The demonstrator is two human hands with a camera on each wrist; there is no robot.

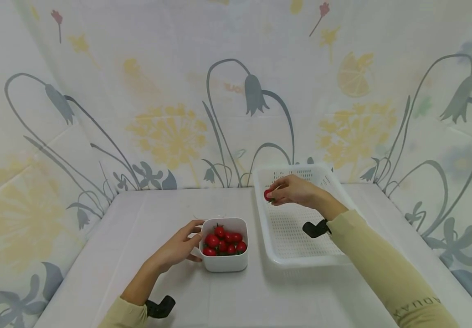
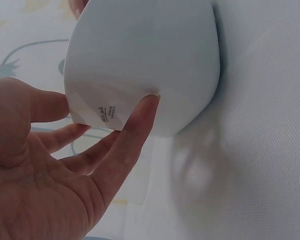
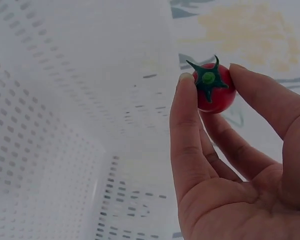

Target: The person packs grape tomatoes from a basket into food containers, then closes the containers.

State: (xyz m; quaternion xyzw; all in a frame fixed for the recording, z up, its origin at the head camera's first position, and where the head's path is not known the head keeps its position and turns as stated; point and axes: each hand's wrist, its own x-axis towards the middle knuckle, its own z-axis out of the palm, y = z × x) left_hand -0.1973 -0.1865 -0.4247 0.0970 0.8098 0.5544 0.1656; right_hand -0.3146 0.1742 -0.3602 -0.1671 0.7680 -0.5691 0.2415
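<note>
A cherry tomato (image 3: 216, 92) with a green calyx is pinched between the thumb and fingertips of my right hand (image 1: 297, 191). In the head view that hand is over the left part of a white perforated basket (image 1: 277, 260). My left hand (image 1: 178, 247) holds the left side of a white square container (image 1: 225, 263). In the left wrist view its thumb and fingers lie about a projecting part of the container with small dark print. Several red cherry tomatoes (image 1: 212, 240) lie inside the container.
A white cloth covers the table (image 1: 170, 296). Behind and at both sides hangs a flower-patterned curtain (image 1: 170, 91). The basket stands to the right of the container, near the back curtain. Black wrist mounts (image 1: 160, 307) sit on both forearms.
</note>
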